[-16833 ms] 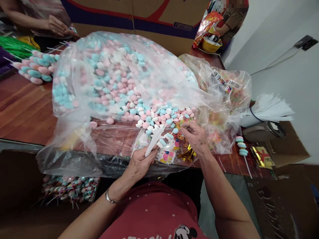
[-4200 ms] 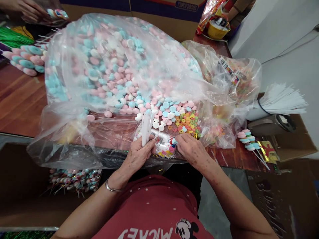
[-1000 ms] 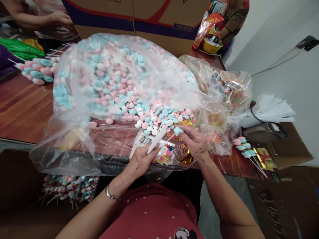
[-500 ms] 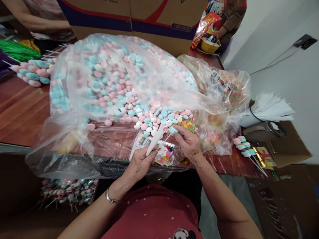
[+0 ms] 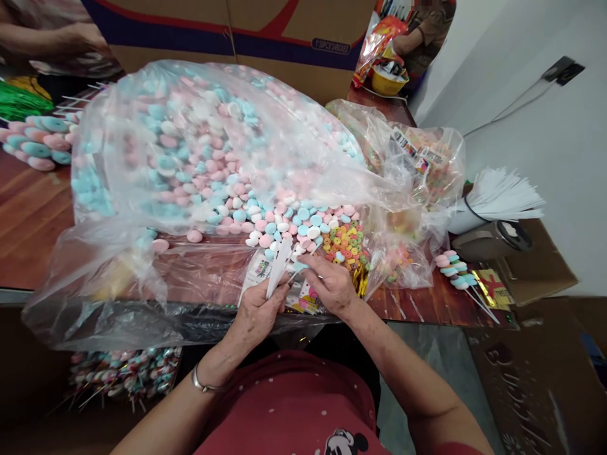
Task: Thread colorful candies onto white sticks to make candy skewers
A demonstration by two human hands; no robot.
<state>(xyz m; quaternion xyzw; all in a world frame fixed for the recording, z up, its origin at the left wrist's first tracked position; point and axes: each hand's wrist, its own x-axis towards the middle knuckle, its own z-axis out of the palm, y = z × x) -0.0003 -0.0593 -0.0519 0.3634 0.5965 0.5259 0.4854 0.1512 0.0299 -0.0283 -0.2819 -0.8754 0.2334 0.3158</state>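
My left hand (image 5: 258,306) is closed around a bundle of flat white sticks (image 5: 279,265), which point up and away from me. Beside it, my right hand (image 5: 332,285) pinches at a small blue marshmallow (image 5: 300,266) by the end of a thin white stick; the fingers partly hide it. Just beyond both hands, pink, blue and white marshmallows (image 5: 268,227) spill from a big clear plastic bag (image 5: 199,145). Small coloured ring candies (image 5: 344,243) lie in a heap right of them. Printed cards (image 5: 308,297) lie beneath my hands, partly covered.
Finished marshmallow skewers (image 5: 458,270) lie at the right, with stacked ones (image 5: 40,142) at the left. A container of white sticks (image 5: 497,199) stands near a grey mug (image 5: 488,243). Bagged ring candies (image 5: 427,158) sit behind. A large carton (image 5: 227,31) blocks the back. Two other people work beyond.
My right hand has moved left and down toward the sticks in my left hand, bringing the blue marshmallow along. More of the ring candies now shows. The view has shifted slightly.
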